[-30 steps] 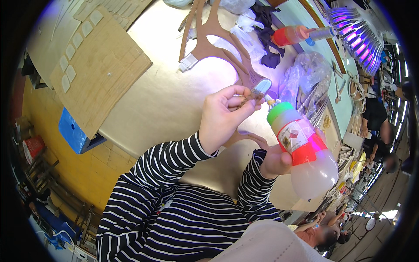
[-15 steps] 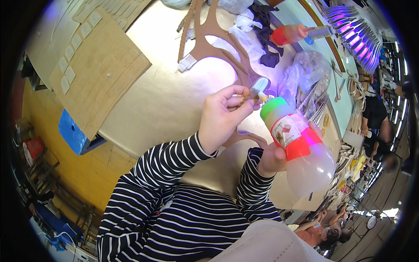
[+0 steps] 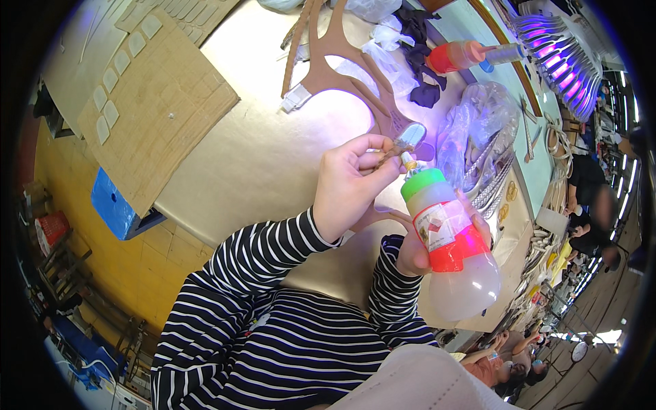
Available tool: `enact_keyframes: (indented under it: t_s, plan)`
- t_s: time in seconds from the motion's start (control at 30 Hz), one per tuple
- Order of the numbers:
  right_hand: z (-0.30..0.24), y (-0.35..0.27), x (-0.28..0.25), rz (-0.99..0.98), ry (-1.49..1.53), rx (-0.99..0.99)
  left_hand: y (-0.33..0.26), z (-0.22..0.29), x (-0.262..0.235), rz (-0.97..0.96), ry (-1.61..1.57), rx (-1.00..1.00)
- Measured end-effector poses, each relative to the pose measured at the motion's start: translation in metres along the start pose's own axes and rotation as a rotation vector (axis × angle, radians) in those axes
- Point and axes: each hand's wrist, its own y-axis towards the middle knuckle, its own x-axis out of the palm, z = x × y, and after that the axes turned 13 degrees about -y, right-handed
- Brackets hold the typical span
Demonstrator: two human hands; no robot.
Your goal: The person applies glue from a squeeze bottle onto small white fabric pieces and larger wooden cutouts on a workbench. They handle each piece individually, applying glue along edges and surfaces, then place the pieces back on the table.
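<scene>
My left hand (image 3: 347, 181) pinches a small brown strip with a rounded, pale shiny end piece (image 3: 412, 134) between thumb and fingers. My right hand (image 3: 413, 254) is wrapped around a translucent squeeze bottle (image 3: 451, 229) with a green collar, red tape and a paper label. The bottle is tilted, its nozzle (image 3: 408, 161) close to the lower edge of the end piece; whether they touch I cannot tell. Behind the hands, brown cut-out straps (image 3: 335, 65) lie on the table, partly hidden by my left hand.
A board (image 3: 164, 102) with several pale rounded patches sits at the left, above a blue stool (image 3: 116, 205). Clear plastic bags (image 3: 478, 116) lie at the right. Another red-taped bottle (image 3: 454, 57) lies near a glowing purple lamp (image 3: 557, 58). Other people are at the far right.
The squeeze bottle has swung left and become more upright, its base shifting left and down. The pale end piece has turned slightly; my left hand has barely moved.
</scene>
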Motion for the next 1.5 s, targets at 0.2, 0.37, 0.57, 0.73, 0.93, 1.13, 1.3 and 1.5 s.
enact_keyframes:
  t_s: [0.2,0.37,0.57,0.73,0.93,1.13,1.3,1.5]
  plan:
    - [-0.015,0.008,-0.011,-0.186,0.194,0.015,0.000,-0.003,-0.002,-0.010,0.023,-0.006]
    - [-0.022,0.014,-0.004,-0.167,0.070,-0.071,0.001,-0.010,-0.003,0.031,0.065,0.087]
    - [-0.030,0.020,0.001,-0.139,0.013,-0.118,0.000,-0.010,-0.008,-0.054,0.293,0.115]
    - [-0.040,0.013,-0.012,-0.262,0.017,0.002,0.000,-0.008,-0.005,-0.035,0.271,0.136]
    - [0.000,0.005,-0.005,-0.057,0.106,-0.021,0.003,-0.005,-0.003,-0.049,0.141,0.070]
    - [0.012,0.005,-0.002,0.018,0.044,-0.037,0.006,-0.003,-0.003,-0.041,0.027,0.033]
    - [-0.006,0.008,-0.008,-0.135,0.112,0.011,0.005,-0.001,-0.003,-0.029,0.074,0.013]
    - [-0.029,0.009,-0.004,-0.232,0.228,0.104,0.004,-0.005,-0.005,-0.054,0.163,0.069]
